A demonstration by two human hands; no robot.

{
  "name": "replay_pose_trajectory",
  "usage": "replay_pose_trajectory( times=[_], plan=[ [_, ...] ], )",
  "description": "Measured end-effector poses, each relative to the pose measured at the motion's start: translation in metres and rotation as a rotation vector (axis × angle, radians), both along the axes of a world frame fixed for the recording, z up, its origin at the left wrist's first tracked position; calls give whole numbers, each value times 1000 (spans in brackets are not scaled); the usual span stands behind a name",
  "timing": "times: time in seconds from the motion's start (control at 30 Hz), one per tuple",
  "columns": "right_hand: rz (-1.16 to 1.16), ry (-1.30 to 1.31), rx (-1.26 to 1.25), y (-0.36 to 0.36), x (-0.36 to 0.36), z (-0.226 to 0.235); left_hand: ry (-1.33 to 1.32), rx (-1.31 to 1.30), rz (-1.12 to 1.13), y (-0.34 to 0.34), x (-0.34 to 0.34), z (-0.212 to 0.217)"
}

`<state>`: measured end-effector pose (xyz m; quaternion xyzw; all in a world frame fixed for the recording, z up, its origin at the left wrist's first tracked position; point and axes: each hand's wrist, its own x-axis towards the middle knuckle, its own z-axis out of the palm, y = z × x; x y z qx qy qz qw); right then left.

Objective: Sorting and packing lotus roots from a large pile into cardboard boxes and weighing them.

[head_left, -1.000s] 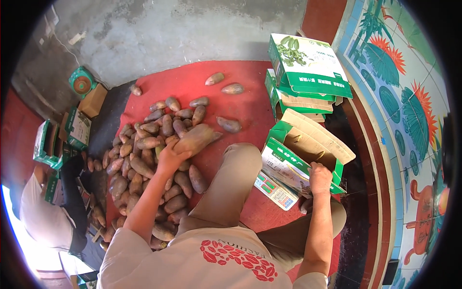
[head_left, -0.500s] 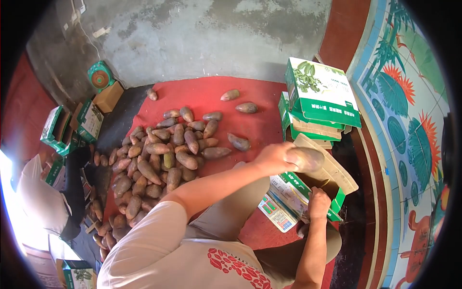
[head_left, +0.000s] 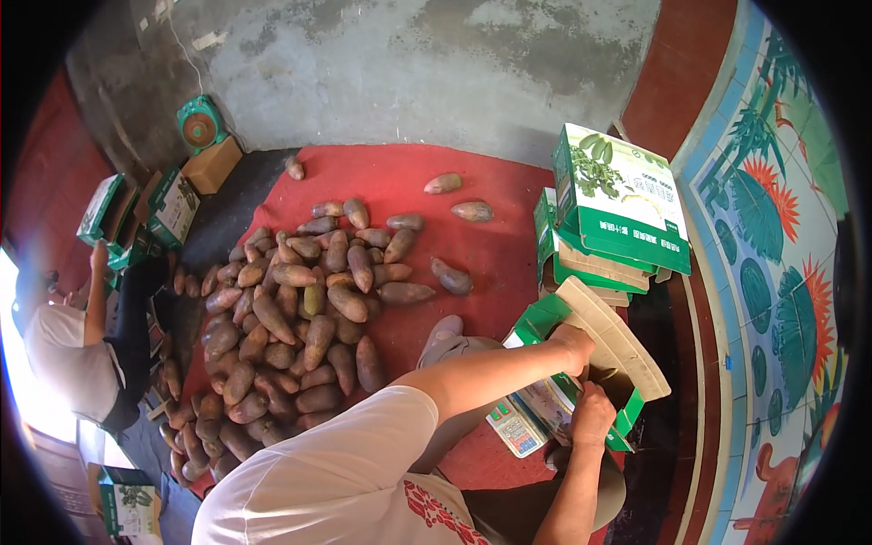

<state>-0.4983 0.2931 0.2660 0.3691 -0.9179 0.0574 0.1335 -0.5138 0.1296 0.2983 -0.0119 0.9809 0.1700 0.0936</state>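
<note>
An open green-and-white cardboard box [head_left: 545, 318] with a brown inside sits tilted on a digital scale [head_left: 516, 427] in front of me. My left hand [head_left: 570, 351] reaches down over its opening with curled fingers; whatever they hold is hidden inside. My right hand [head_left: 592, 413] is closed on the near edge of the box. To my left, a big heap of brown, oblong root vegetables [head_left: 318, 341] covers part of the red mat [head_left: 490, 250]. A few more lie apart on the mat, one [head_left: 451, 276] not far from the box.
Flattened green-and-white boxes [head_left: 622, 195] are stacked at the right, beside a tiled wall [head_left: 763, 300]. Another person [head_left: 77, 359] works at far left near more boxes [head_left: 173, 209]. A green dial scale [head_left: 200, 124] stands on a brown carton [head_left: 212, 168] by the grey wall.
My left hand has moved down into the box opening; the root vegetable it held above the box is now out of sight. The person at left has raised an arm toward the boxes.
</note>
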Motion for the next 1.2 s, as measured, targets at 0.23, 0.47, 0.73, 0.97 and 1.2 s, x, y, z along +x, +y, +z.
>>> replay_pose_trajectory(
  times=[0.23, 0.47, 0.73, 0.97, 1.2],
  plan=[
    [-65, -123, 25, -4, 4, 12, -66, -31, -31, 1, -9, -9],
    [-93, -129, 41, -5, 1, 11, -98, -6, 7, -2, -9, -4],
    [-90, -111, 47, -8, 1, 14, -10, 58, 52, 0, -6, -6],
    [-68, -52, 45, -7, 3, 12, 230, 89, 98, -1, -13, -15],
    [-118, -151, 81, -12, 4, 16, 458, 186, 132, -7, 7, -5]
  ],
)
